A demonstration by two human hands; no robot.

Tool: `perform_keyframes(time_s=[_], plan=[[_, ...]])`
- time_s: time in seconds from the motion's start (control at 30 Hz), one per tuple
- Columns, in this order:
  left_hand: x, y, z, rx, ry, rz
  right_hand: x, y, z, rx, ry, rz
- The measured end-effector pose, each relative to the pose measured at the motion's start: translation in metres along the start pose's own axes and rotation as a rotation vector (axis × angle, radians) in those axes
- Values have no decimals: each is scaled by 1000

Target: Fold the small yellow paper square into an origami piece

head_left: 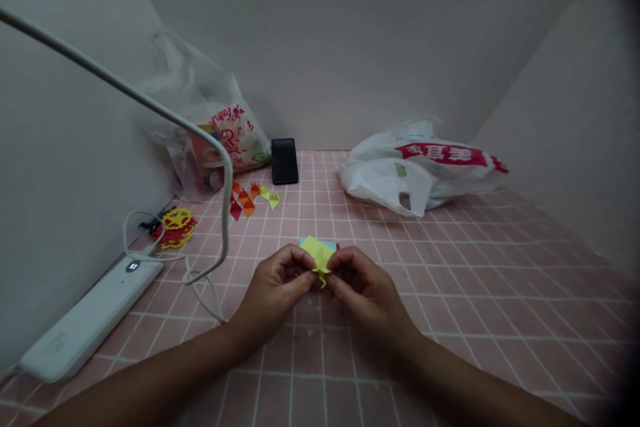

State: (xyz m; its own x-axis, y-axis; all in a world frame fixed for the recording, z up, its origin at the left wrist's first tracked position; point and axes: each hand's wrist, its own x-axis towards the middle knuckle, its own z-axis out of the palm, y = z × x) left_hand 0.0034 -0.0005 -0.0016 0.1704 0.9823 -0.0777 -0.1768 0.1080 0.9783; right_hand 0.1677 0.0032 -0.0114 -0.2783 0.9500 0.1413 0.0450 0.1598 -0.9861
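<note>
A small yellow origami crane [321, 269] is pinched between both my hands in the head view, its thin curled end pointing down toward me. My left hand [283, 280] grips its left side between thumb and forefinger. On its right side, my right hand [363, 283] holds it in the same kind of pinch; the fingertips partly cover the paper. Just behind the crane lies a small pile of paper squares, with a yellow sheet [311, 245] over a light blue sheet [327, 245] and a bit of red at the right edge.
Several folded paper pieces [245, 199] in red, orange and yellow lie at back left, near a black phone [285, 161]. Plastic bags stand at left [235, 137] and right [420, 170]. A white power strip [95, 320], a cable [226, 213] and yellow-red cutouts [175, 227] occupy the left.
</note>
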Motion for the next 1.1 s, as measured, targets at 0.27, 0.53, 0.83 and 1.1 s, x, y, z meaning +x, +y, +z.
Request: perform_keyframes(time_s=[0.27, 0.53, 0.83, 1.1], plan=[[-4, 5, 3, 27, 26, 120, -1, 1, -1, 56, 0, -79], [-5, 6, 0, 126, 40, 237, -1, 2, -1, 36, -12, -203], [-4, 5, -2, 119, 31, 112, 0, 0, -1, -51, -71, -166], [-3, -4, 0, 245, -50, 61, 3, 3, -4, 11, 1, -21]])
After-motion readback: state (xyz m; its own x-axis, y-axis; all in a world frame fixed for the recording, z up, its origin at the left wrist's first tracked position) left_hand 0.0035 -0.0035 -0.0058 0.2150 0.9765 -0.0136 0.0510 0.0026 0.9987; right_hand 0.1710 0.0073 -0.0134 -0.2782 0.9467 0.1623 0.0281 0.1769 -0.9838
